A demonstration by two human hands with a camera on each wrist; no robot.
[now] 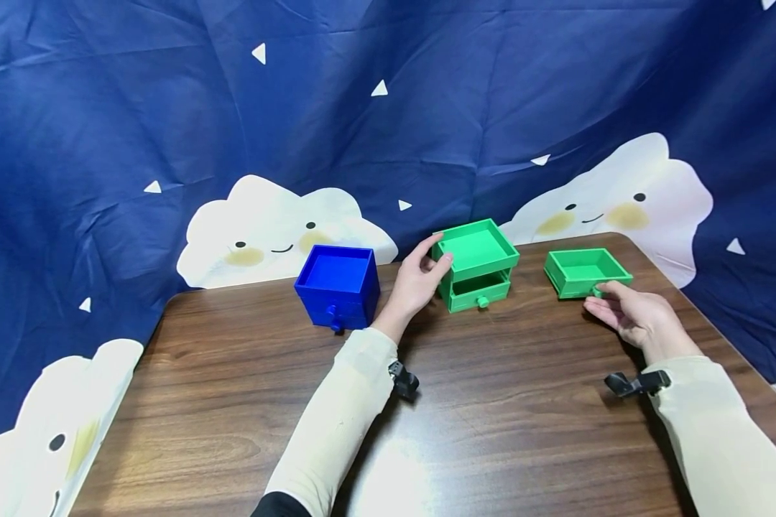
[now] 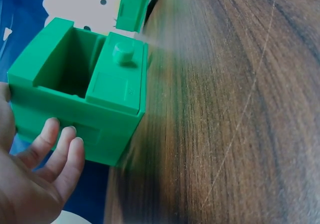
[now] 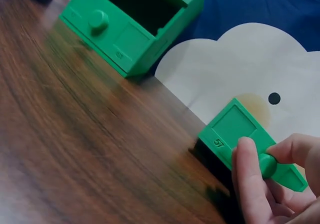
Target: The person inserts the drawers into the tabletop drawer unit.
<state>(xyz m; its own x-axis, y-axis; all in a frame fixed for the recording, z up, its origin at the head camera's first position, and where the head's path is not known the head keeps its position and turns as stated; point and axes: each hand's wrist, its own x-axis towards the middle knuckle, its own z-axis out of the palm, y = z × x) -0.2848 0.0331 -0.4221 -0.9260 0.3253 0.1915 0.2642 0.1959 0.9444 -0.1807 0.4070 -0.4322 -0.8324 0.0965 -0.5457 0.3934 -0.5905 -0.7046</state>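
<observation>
A green two-tier mini cabinet [image 1: 480, 248] stands toward the back of the table, with a shallow tray top. Its upper slot is vacant and a round-knobbed drawer [image 1: 481, 291] fills the lower one. My left hand [image 1: 420, 276] is at the cabinet's left side, its fingers lightly touching the wall and top rim. To the right, a separate green drawer [image 1: 585, 266] has its open side up. My right hand [image 1: 640, 319] pinches its front knob [image 3: 268, 165] between thumb and fingers. Whether this drawer touches the table, I cannot tell.
A blue cabinet [image 1: 336, 287] with knobs on its front stands left of my left hand. The brown wooden table [image 1: 246, 402] ends just behind these objects, against a dark blue curtain [image 1: 336, 129] printed with white clouds.
</observation>
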